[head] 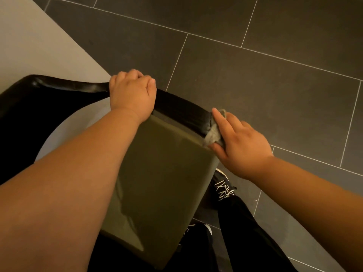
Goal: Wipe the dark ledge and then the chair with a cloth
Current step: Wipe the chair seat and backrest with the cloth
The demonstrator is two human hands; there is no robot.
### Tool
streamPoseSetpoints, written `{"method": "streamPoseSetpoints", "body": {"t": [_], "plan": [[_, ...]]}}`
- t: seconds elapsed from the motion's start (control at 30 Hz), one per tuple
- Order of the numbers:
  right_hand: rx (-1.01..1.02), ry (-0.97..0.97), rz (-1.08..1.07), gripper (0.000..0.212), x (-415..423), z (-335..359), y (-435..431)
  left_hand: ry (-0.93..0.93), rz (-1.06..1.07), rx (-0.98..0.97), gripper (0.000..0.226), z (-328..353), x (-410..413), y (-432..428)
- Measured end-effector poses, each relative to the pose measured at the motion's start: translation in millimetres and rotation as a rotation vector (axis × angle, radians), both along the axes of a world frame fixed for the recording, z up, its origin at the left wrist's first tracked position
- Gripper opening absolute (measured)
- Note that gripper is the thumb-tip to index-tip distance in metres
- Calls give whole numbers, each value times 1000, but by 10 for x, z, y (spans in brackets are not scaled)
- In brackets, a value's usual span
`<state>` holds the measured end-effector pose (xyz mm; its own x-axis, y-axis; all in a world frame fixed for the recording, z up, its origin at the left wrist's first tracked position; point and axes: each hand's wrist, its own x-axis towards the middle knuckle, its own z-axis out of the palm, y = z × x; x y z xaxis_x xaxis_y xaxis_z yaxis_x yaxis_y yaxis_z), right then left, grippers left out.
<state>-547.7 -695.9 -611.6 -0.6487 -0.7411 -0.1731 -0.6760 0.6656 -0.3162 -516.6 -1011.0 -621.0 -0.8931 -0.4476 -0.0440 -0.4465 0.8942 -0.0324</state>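
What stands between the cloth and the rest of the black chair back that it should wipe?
The left hand grips the top of the chair back, further along from the cloth that the right hand presses on its end. The stretch between them is bare.

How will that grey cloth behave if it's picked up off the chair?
Probably floppy: the cloth bunches and creases where the right hand presses it against the backrest. Likely light, since it looks thin and small beside the hand.
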Motion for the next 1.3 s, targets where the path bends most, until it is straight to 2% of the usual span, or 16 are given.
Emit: {"method": "streamPoseSetpoints", "body": {"t": [0.13, 0.33, 0.47, 0.53, 0.63, 0.73, 0.8, 0.97, 1.13, 1.3], "plan": [[17, -46, -47, 69, -114, 18, -242, -17, 16, -26, 64, -4, 2, 24], [-25, -262, 20, 49, -479, 40, -873, -21, 31, -3, 66, -3, 23, 13], [-58, -194, -43, 41, -282, 75, -319, -24, 20, 2, 62, 21, 34, 33], [-95, -233, -152, 37, -157, 115, -28, -26, 30, 4, 59, 30, 12, 39], [-82, -277, -189, 31, -190, 80, -57, -31, 41, -3, 58, -11, 9, 28], [57, -208, -120, 41, -393, 58, -517, -9, 56, 29, 55, -16, 24, 28], [76, -188, -43, 47, -460, 47, -892, -26, 76, 46, 53, 2, 30, 63], [27, -154, 58, 41, -436, 111, -1456, 61, 148, 207, 48, 40, 298, 267], [156, -191, 86, 44, -440, 302, -1529, 11, 210, 364, 56, 295, 786, 372], [291, -89, 192, 25, -490, 787, -1662, -44, 341, 506, 46, 922, 1221, 357]]}}
